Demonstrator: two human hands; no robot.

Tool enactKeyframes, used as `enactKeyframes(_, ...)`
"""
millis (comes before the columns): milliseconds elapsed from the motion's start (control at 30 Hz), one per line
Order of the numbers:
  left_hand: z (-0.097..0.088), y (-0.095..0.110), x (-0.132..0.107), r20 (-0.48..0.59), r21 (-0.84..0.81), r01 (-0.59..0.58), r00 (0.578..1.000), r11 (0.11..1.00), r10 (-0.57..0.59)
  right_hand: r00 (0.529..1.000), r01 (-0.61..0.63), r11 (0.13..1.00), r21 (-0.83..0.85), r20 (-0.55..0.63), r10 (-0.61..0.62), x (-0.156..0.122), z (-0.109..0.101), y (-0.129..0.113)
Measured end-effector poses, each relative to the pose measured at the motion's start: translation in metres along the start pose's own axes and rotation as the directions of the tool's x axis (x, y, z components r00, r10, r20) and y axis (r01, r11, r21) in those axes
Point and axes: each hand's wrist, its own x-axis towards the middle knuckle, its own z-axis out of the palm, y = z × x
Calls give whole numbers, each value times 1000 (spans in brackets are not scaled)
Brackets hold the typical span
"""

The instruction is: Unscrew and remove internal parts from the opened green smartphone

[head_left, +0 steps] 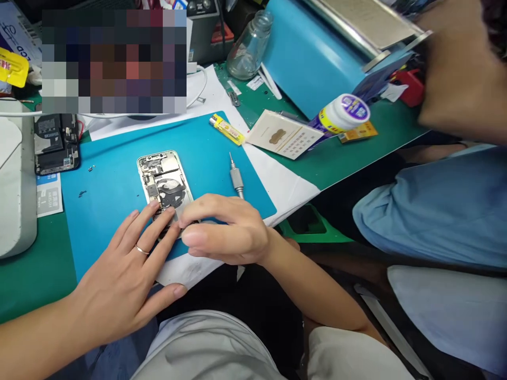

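Note:
An opened phone (164, 179), its insides showing, lies on a blue work mat (119, 174). My left hand (130, 269) rests flat with fingers stretched out, a ring on one finger, its fingertips touching the phone's near end. My right hand (222, 229) lies over the phone's near end with fingers curled together in a pinch; what they hold is hidden. A small silver screwdriver (236, 177) lies on the mat just right of the phone.
A second opened phone (55, 142) lies at the left beside a white device (16, 179). A yellow lighter (226, 129), a booklet (283, 134), a white bottle (344, 113) and a glass flask (249, 47) sit farther back. Another person's arm (459, 74) and blue-clad legs (435, 206) are at the right.

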Motion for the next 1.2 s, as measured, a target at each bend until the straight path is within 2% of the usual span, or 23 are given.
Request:
enactKeyframes(100, 0, 0, 0, -4, 8, -3, 1000, 1000, 3, 998, 65, 992, 105, -33, -62, 0, 2, 3)
enactKeyframes(300, 0, 1, -1, -12, 0, 8, 1000, 1000, -8, 995, 33, 999, -36, -95, -36, -2, 4, 4)
enactKeyframes(400, -1, -1, 0, -44, 0, -1, 999, 1000, 1, 995, 62, 996, 60, -76, -57, -3, 2, 5)
enactKeyframes(467, -1, -2, 1, -58, 9, -30, 998, 1000, 30, 999, 54, 995, 87, -7, -54, -5, 2, 6)
enactKeyframes(533, -1, -5, 1, -76, 32, -33, 996, 999, 36, 993, 3, 1000, -3, 121, -3, -6, 1, 8)
enactKeyframes(600, 1, -9, 1, -97, 59, -69, 992, 996, 75, 947, -33, 993, -112, 315, 67, -5, 0, 11)
enactKeyframes(633, 2, -11, 1, -98, 75, -77, 992, 994, 84, 923, -38, 988, -148, 374, 92, -3, 0, 12)
enactKeyframes(700, 4, -14, 0, -101, 81, -80, 991, 994, 88, 893, -11, 987, -163, 442, 83, 1, -4, 13)
enactKeyframes(800, 7, -17, -2, -77, 61, -59, 995, 996, 63, 874, -26, 986, -163, 475, 102, 5, -9, 11)
enactKeyframes(900, 7, -15, -2, -89, 64, -50, 994, 997, 56, 871, -86, 981, -172, 466, 157, 4, -11, 8)
enactKeyframes(967, 5, -13, -2, -89, 74, -38, 995, 997, 44, 902, -69, 988, -139, 415, 121, 0, -9, 8)
enactKeyframes(1033, 2, -9, -1, -64, 61, -19, 998, 998, 22, 953, -17, 995, -96, 299, 45, -4, -5, 8)
enactKeyframes(1067, 1, -7, -1, -60, 63, -29, 998, 998, 33, 980, 4, 996, -87, 198, 14, -5, -3, 7)
enactKeyframes(1133, -1, -3, -1, -43, 53, -23, 999, 998, 25, 999, 12, 998, -62, 38, -9, -7, -1, 4)
enactKeyframes(1200, -2, 0, 0, -33, 45, 0, 999, 999, 1, 1000, -6, 1000, 3, 1, 6, -7, 0, 1)
